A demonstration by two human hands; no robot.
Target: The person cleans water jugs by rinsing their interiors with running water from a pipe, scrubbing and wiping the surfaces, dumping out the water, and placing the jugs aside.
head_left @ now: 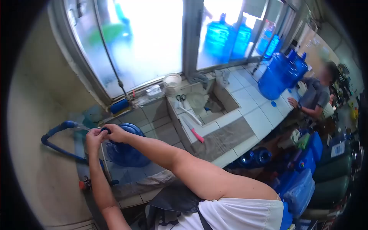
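Note:
In the tiled basin at the left, a large blue water jug [128, 153] stands partly hidden behind my right forearm. My left hand [94, 138] is closed, its fingertips pinching a small dark blue round piece [105, 130] at the jug's upper left. From the other side my right hand [115, 133] grips the same piece. Whether it is the jug's cap or its neck I cannot tell. Just left of my hands, a blue hose [48, 140] loops along the wall, with a clear streak by its end.
A tiled counter holds a square sink [230, 96], scissors [181, 98], a pink-handled tool [197, 135], a grey cloth [224, 141] and a white tub [172, 82]. Blue jugs [274, 78] stand at its far end beside another person [320, 96]. Windows line the back.

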